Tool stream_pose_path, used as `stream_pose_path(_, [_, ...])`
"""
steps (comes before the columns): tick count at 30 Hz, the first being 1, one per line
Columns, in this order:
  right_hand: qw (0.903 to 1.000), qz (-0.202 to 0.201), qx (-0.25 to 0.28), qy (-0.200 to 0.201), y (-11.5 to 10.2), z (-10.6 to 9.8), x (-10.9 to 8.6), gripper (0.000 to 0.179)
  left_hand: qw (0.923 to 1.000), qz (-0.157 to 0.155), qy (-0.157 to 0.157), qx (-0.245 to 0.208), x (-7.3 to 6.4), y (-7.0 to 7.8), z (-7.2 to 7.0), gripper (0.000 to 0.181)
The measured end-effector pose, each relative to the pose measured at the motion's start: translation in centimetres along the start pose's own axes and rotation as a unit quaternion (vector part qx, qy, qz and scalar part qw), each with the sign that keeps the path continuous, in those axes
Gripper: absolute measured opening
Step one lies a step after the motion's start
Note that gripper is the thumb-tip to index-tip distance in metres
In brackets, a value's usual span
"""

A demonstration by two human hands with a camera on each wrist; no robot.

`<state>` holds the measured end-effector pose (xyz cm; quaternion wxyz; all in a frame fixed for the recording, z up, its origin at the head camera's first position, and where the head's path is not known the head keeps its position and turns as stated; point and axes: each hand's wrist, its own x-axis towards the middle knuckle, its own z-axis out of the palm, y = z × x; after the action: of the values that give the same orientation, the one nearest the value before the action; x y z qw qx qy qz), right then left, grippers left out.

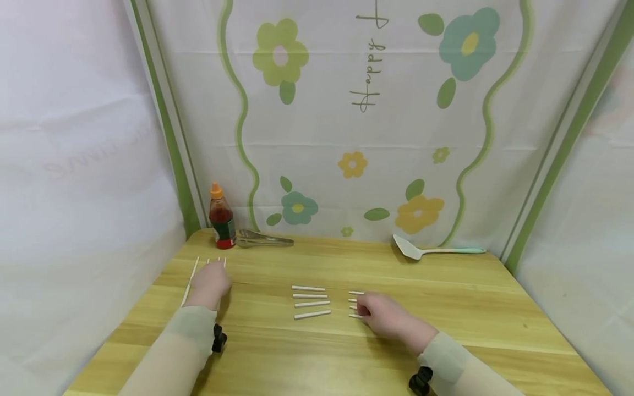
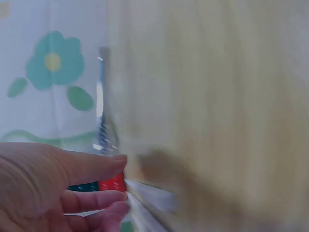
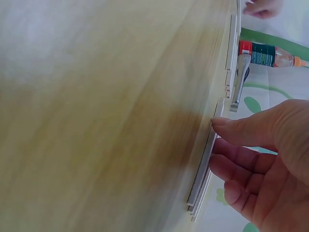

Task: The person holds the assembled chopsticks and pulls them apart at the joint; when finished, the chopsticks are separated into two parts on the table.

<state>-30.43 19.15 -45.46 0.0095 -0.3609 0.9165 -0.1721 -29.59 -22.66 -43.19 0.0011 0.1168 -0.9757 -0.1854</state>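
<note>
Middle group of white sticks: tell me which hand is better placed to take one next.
Probably the right hand: in the head view it is nearer the middle sticks, while the left hand is farther off, at the far-left sticks.

A left hand (image 2: 41, 181) sits at eight o'clock, thumb (image 2: 94, 166) and fingers (image 2: 91, 200) parted, with slim, blurred white sticks (image 2: 155, 195) near at six. Shiny silver metal tongs (image 2: 100, 99) lie at ten o'clock.
</note>
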Motion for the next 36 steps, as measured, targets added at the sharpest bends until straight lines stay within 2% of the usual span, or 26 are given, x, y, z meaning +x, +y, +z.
stream_pose_path(3, [1.0000,-0.003,0.000,-0.003,0.0,0.1,-0.1,0.025,0.9995,-0.008,-0.029,-0.010,0.1,-1.1,0.6,0.018])
stream_pose_path(6, [1.0000,-0.006,-0.002,-0.004,0.0,0.0,-0.1,0.025,0.9990,-0.017,-0.040,-0.012,0.0,-1.1,1.1,0.012])
stream_pose_path(9, [1.0000,-0.007,-0.002,0.003,-0.2,-0.2,-0.1,0.021,0.9988,-0.009,-0.044,-0.022,-0.5,0.0,1.2,0.011])
stream_pose_path(12, [0.9990,-0.026,0.006,0.037,-1.0,-0.8,0.1,0.016,0.9946,0.026,-0.061,-0.080,-2.0,2.5,1.0,0.014])
stream_pose_path(14, [0.9953,-0.058,0.008,0.077,-1.8,-1.4,0.3,0.017,0.9846,0.070,-0.083,-0.137,-3.7,4.8,0.9,0.012])
stream_pose_path(15, [0.9915,-0.083,0.010,0.100,-2.3,-1.6,0.5,0.019,0.9766,0.097,-0.099,-0.164,-4.6,5.9,1.0,0.011])
stream_pose_path(16, [0.9859,-0.112,0.008,0.124,-2.8,-1.9,0.7,0.022,0.9662,0.127,-0.119,-0.190,-5.6,7.1,1.1,0.010])
stream_pose_path(18, [0.9726,-0.169,-0.001,0.160,-3.9,-2.3,1.0,0.026,0.9402,0.205,-0.164,-0.218,-7.4,9.1,1.4,0.009])
stream_pose_path(20, [0.9613,-0.217,-0.009,0.170,-5.0,-2.5,1.1,0.027,0.9092,0.274,-0.211,-0.232,-8.8,10.7,1.8,0.011])
stream_pose_path(21, [0.9600,-0.229,-0.007,0.161,-5.5,-2.4,1.1,0.022,0.8960,0.300,-0.230,-0.233,-9.3,11.4,1.9,0.010])
stream_pose_path(22, [0.9607,-0.236,-0.006,0.147,-6.0,-2.4,1.1,0.015,0.8849,0.321,-0.243,-0.234,-9.6,11.9,2.1,0.010])
stream_pose_path(23, [0.9639,-0.234,-0.002,0.127,-6.3,-2.3,1.0,0.009,0.8775,0.334,-0.252,-0.234,-9.9,12.3,2.2,0.009])
stream_pose_path(25, [0.9720,-0.217,0.015,0.090,-6.8,-2.0,0.7,0.011,0.8719,0.340,-0.259,-0.239,-10.2,12.9,2.5,0.008])
stream_pose_path(27, [0.9775,-0.198,0.032,0.066,-7.0,-1.7,0.5,0.018,0.8733,0.340,-0.250,-0.244,-10.3,13.2,2.8,0.007])
stream_pose_path(29, [0.9784,-0.192,0.042,0.063,-7.0,-1.6,0.3,0.015,0.8753,0.342,-0.238,-0.245,-10.3,13.4,2.9,0.009])
stream_pose_path(31, [0.9764,-0.197,0.051,0.073,-6.9,-1.7,0.2,0.010,0.8730,0.352,-0.226,-0.251,-10.2,13.6,2.8,0.012])
stream_pose_path(36, [0.9719,-0.206,0.073,0.087,-6.7,-2.3,0.0,0.006,0.8596,0.380,-0.219,-0.262,-10.0,14.0,2.3,0.018])
